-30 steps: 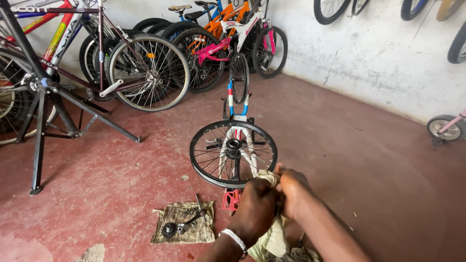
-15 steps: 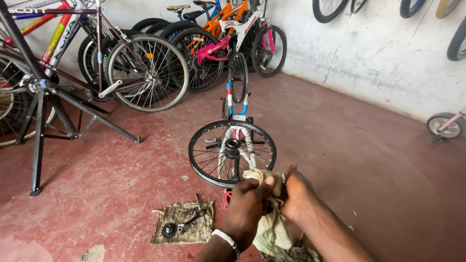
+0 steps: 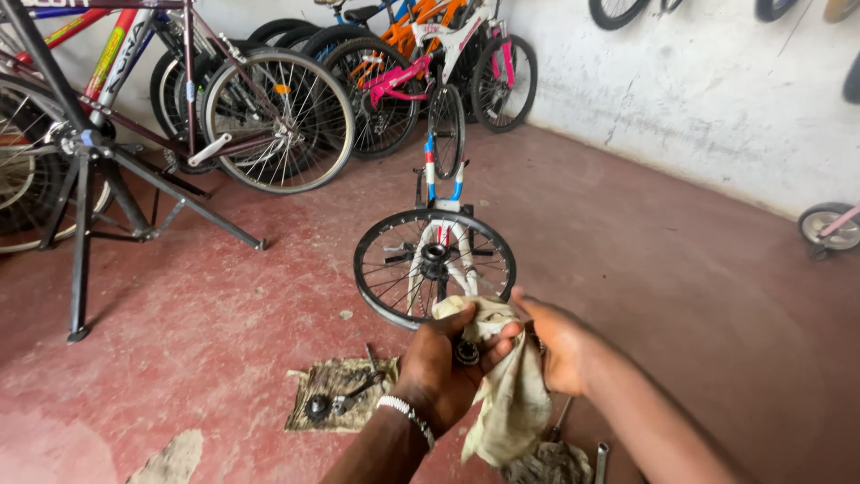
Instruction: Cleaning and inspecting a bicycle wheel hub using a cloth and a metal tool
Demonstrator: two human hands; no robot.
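Observation:
My left hand [image 3: 443,372] holds a small dark round metal part [image 3: 466,351] wrapped in a dirty cream rag [image 3: 511,394]. My right hand [image 3: 554,345] grips the same rag from the right side, and the cloth hangs down between both hands. Just beyond my hands a small upside-down bicycle stands on the red floor, its spoked wheel [image 3: 434,267] facing me. On a grimy piece of cloth [image 3: 339,405] to the left of my hands lie dark tools and small parts.
A black repair stand [image 3: 85,193] holds a bicycle at the left. Several bicycles [image 3: 376,72] lean along the back wall. A metal rod [image 3: 600,462] sticks up at the bottom edge. A small wheeled toy [image 3: 829,224] sits at the far right.
My hands have lifted slightly and shifted the rag around the metal part; the rag now hangs lower between them. The view moved a little closer to the wheel.

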